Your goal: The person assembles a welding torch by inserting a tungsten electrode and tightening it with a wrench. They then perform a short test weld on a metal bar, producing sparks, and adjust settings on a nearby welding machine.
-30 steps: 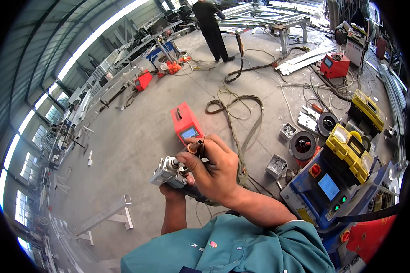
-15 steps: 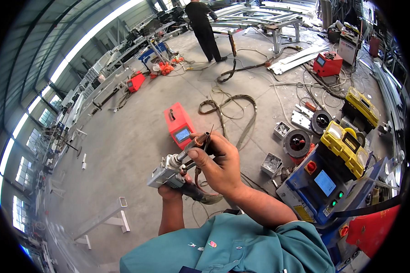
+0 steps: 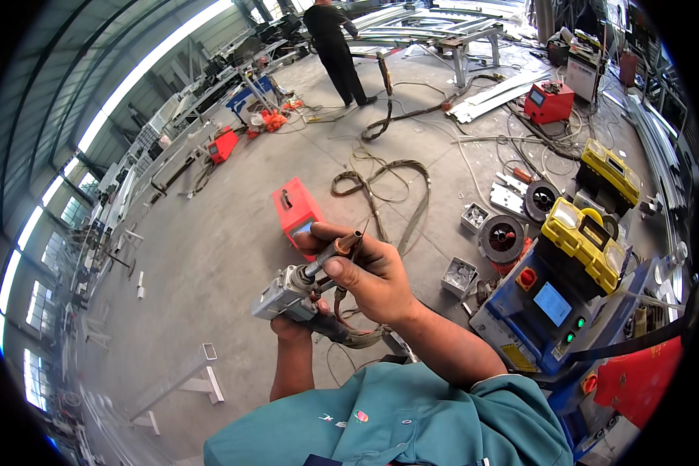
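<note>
Right hand: the right hand (image 3: pixel 377 276) is closed around the front of a welding torch (image 3: pixel 307 283), thumb and fingers pinched on its thin neck just behind the tip.
Left hand: the left hand (image 3: pixel 293 325) is wrapped from below around the torch's rear, gripping the dark handle; only knuckles and a thumb tip show.
Torch place: it sits at chest height in the middle of the view, between both hands, above the concrete floor (image 3: pixel 210 233).
Torch axis: its long axis runs from lower left to upper right; the tip (image 3: pixel 348 242) points up and to the right, away from the person.
Torch make: a blocky grey metal body, a slim dark neck, and a round copper-coloured tip with a dull shine.
Cable: a dark ribbed hose (image 3: pixel 349 335) leaves the handle and curves under the right wrist.
Sleeve: teal cloth (image 3: pixel 412 423), smooth, covers chest and right upper arm.
Red box: a small red plastic-looking case (image 3: pixel 293 208) lies on the floor just beyond the hands.
Strap: a flat grey webbing loop (image 3: pixel 396 186) lies slack on the floor farther out.
Blue machine: a boxy blue unit (image 3: pixel 536 307) with a small screen stands to the right, a yellow case (image 3: pixel 586 241) on top.
Wire spools: round dark reels (image 3: pixel 503 233) lie beside it.
Other person: someone in dark clothes (image 3: pixel 335 46) stands far off at the top.
</note>
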`<state>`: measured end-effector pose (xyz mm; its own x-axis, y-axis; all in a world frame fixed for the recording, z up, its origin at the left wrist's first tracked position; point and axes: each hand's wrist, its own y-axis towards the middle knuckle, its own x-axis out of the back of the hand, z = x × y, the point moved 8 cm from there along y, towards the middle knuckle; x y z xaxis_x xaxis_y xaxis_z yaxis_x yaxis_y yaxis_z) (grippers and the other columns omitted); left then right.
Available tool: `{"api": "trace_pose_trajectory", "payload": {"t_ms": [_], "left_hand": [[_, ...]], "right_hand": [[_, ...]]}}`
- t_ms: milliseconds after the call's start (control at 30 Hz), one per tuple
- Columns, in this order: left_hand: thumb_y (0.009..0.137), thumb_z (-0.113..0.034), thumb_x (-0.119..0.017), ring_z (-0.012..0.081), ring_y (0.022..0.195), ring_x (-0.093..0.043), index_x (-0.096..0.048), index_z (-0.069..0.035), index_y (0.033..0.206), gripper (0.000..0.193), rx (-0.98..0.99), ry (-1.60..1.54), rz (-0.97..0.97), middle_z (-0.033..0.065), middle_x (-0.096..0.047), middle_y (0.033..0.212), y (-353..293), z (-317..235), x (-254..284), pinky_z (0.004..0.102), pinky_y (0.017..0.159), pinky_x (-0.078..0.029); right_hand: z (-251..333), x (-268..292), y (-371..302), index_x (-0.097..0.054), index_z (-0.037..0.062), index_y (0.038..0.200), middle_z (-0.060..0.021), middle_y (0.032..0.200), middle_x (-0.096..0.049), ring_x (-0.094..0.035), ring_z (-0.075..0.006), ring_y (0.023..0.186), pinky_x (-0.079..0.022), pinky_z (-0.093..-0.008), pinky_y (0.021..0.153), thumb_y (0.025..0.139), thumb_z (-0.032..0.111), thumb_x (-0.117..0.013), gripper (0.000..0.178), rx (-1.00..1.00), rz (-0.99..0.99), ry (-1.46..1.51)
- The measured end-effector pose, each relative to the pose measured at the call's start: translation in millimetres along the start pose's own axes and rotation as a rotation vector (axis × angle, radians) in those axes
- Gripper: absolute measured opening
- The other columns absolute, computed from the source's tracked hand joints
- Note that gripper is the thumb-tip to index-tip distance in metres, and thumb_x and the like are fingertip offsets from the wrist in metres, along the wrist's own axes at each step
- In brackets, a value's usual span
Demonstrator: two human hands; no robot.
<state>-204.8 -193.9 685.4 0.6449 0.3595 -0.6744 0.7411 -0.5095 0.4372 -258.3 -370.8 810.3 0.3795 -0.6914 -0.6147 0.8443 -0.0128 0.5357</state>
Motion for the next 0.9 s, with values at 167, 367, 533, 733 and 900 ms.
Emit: {"api": "trace_pose_trajectory", "payload": {"t_ms": [167, 367, 533, 733, 900], "left_hand": [[0.08, -0.046, -0.083, 0.0392, 0.095, -0.071, -0.044, 0.003, 0.143, 0.089, 0.028, 0.006, -0.021, 0.0241, -0.066, 0.116, 1, 6, 3, 0.0476, 0.079, -0.062], [0.076, -0.044, -0.085, 0.0393, 0.092, -0.071, -0.048, 0.008, 0.137, 0.088, 0.126, 0.066, -0.094, 0.0249, -0.068, 0.111, 20, 36, 8, 0.0475, 0.08, -0.061], [0.072, -0.054, -0.088, 0.0299, 0.093, -0.071, -0.054, 0.007, 0.133, 0.093, 0.192, 0.453, -0.108, 0.0228, -0.069, 0.114, 35, 81, -19, 0.0388, 0.076, -0.061], [0.082, -0.043, -0.084, 0.0195, 0.093, -0.069, -0.058, 0.005, 0.131, 0.074, 0.527, 0.713, -0.052, 0.0177, -0.07, 0.117, 29, 236, -56, 0.0318, 0.08, -0.057], [0.087, -0.012, -0.082, 0.0187, 0.095, -0.068, -0.066, 0.004, 0.122, 0.041, 0.704, 1.019, 0.072, 0.0087, -0.073, 0.107, -16, 345, -30, 0.0309, 0.084, -0.054]], "right_hand": [[3, 11, -2, -0.051, -0.0062, 0.14, -0.0206, 0.135, -0.064, -0.061, -0.0245, 0.125, -0.048, -0.0364, 0.106, 0.1, 0.012, -0.064, 0.046, 0.016, 0.032, -0.046], [11, 58, -27, -0.033, -0.0054, 0.153, -0.0217, 0.149, -0.051, -0.05, -0.0281, 0.138, -0.04, -0.0419, 0.114, 0.092, 0.035, -0.076, 0.085, 0.09, -0.009, -0.08], [-64, 156, -139, -0.022, 0.003, 0.16, -0.0168, 0.155, -0.04, -0.036, -0.0256, 0.146, -0.027, -0.0429, 0.12, 0.087, 0.063, -0.071, 0.107, -0.12, -0.269, -0.201], [-121, 187, -248, -0.034, -0.0011, 0.152, -0.0165, 0.136, -0.057, -0.054, -0.0224, 0.128, -0.043, -0.0404, 0.109, 0.082, 0.03, -0.086, 0.093, -0.164, -0.529, -0.373], [-188, 234, -339, -0.065, -0.001, 0.111, -0.0055, 0.092, -0.069, -0.064, -0.0139, 0.087, -0.053, -0.0332, 0.075, 0.087, 0.027, -0.079, 0.039, -0.458, -1.033, -0.164]]}}
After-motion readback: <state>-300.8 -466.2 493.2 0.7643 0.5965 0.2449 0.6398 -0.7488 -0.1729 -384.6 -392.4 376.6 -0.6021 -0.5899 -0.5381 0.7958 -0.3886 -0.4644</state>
